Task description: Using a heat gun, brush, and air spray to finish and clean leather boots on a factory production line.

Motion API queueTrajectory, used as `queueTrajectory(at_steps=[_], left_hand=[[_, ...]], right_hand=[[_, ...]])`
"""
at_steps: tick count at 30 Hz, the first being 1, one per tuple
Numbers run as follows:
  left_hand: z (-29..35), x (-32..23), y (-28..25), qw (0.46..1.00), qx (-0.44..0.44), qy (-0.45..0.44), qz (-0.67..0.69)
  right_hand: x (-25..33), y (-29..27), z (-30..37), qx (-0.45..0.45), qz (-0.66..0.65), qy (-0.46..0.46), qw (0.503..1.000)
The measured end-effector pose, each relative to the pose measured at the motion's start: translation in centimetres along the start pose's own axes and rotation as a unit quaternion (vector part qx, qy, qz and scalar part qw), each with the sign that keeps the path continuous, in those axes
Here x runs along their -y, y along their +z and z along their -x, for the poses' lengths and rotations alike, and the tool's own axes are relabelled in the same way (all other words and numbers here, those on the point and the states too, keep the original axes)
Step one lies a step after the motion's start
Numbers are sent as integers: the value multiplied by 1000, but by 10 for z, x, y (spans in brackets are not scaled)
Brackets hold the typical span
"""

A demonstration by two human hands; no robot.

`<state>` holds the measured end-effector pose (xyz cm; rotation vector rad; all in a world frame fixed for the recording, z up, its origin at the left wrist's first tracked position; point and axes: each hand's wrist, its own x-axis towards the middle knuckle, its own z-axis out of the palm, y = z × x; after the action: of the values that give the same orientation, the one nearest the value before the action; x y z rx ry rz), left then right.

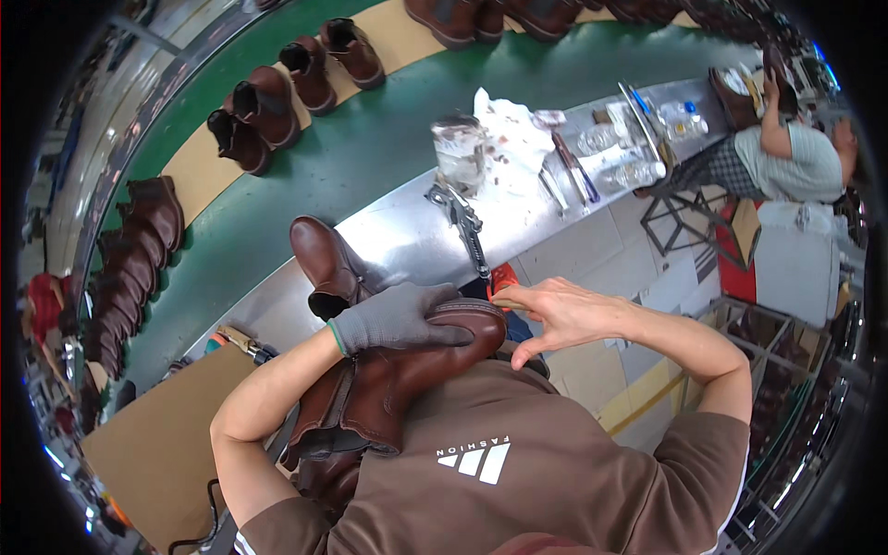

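- Gloved in grey, the left hand (pixel 393 317) lies clasped over the toe of a brown leather ankle boot (pixel 388 384), pressing it against the person's chest.
- Bare right hand (pixel 555 313) touches the boot's toe tip with its fingertips; whether it grips anything I cannot tell.
- Second brown boot (pixel 328 266) stands just behind on the steel workbench (pixel 407 231).
- More boots (pixel 268 102) line the green conveyor (pixel 370 139) beyond.
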<state>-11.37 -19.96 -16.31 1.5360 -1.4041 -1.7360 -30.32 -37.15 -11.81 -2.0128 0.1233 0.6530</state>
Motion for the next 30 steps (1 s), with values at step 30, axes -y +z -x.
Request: queueTrajectory(at_steps=[30], left_hand=[[-35,13,20,988,123,16,-91]], right_hand=[[-9,65,-6,-6,192,3,981]])
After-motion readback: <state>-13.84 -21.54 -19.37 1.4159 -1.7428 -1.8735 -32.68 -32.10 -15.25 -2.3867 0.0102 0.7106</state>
